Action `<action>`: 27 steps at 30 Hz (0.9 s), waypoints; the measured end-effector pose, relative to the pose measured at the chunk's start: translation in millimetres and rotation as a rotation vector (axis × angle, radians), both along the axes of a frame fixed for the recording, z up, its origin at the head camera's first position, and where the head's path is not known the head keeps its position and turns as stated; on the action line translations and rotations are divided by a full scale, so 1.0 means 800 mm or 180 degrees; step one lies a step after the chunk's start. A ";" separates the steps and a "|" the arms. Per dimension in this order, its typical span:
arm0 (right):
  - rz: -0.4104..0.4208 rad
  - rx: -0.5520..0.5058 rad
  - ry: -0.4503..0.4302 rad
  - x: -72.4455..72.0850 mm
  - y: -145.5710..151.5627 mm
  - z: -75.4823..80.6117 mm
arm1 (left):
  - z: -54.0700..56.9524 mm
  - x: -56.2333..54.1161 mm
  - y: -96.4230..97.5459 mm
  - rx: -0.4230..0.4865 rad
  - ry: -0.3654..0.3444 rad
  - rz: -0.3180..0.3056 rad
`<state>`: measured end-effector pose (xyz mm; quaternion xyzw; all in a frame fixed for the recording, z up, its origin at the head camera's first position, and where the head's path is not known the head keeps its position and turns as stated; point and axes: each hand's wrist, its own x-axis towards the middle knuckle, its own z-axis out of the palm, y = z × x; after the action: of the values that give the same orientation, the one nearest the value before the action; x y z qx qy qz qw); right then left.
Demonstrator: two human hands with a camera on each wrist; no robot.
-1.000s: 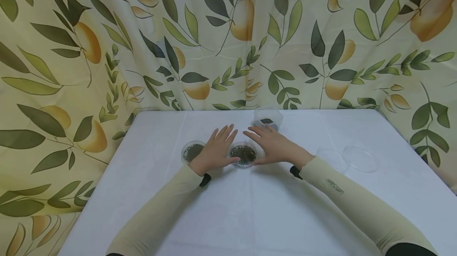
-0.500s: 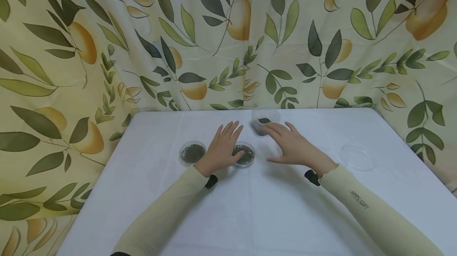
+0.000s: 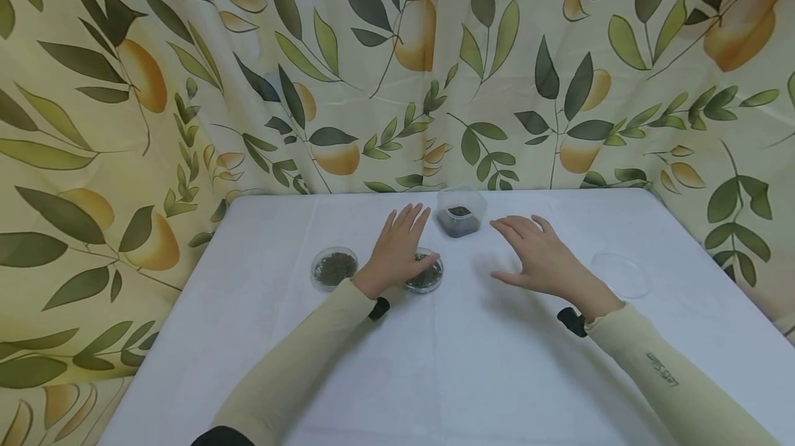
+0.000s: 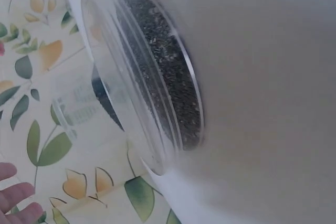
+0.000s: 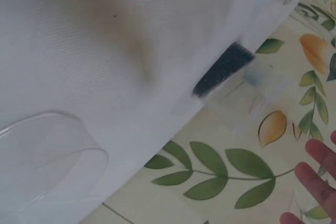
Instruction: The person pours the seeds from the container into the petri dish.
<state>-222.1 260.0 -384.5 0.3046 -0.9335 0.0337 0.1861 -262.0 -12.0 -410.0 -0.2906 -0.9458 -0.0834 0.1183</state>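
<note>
My left hand [image 3: 400,249] is held with straight, spread fingers and overlaps a clear round dish [image 3: 425,282] of dark, coarse loose bits in the head view. Close up in the left wrist view, that kind of dish [image 4: 176,85] shows its clear rim and dark filling, apart from the fingertips [image 4: 18,195]. A second such dish [image 3: 335,268] sits to the left on the white cloth. Farther right, my right hand [image 3: 553,263] is raised over the table, fingers spread and holding nothing. Its fingertips [image 5: 317,182] show at the edge of the right wrist view.
A clear tub [image 3: 459,217] with dark material in its bottom stands near the table's back edge. On the right lies a clear round lid [image 3: 621,275]; the right wrist view shows overlapping clear outlines there. A leaf-patterned curtain [image 3: 373,121] hangs behind the white table [image 3: 472,377].
My right hand has drawn away to the right from the dish and no longer overlaps the tub. My left hand has shifted slightly right, uncovering the left dish.
</note>
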 end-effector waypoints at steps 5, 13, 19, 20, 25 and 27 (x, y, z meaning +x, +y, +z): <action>-0.0125 -0.0056 0.0029 0.004 0.012 0.001 | 0.001 -0.010 0.010 0.0118 0.0063 0.0112; -0.0344 -0.0268 -0.0165 0.013 0.034 0.001 | 0.001 -0.025 0.022 0.0134 0.0088 0.0214; -0.0439 -0.0415 -0.0402 0.019 0.053 -0.001 | 0.003 -0.036 0.031 0.0154 -0.0031 0.0166; -0.0458 -0.0437 -0.0447 0.020 0.056 -0.002 | 0.002 -0.037 0.032 0.0142 -0.0038 0.0158; -0.0536 -0.0485 -0.0612 0.021 0.069 -0.005 | 0.000 -0.044 0.038 0.0119 -0.0124 0.0194; -0.0575 -0.0464 -0.0685 0.021 0.075 -0.007 | 0.001 -0.045 0.040 0.0130 -0.0184 0.0208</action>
<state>-205.5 319.9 -390.1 0.1997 -0.9667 0.1169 0.1089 -298.2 20.0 -409.0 -0.2545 -0.9559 -0.1072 0.0995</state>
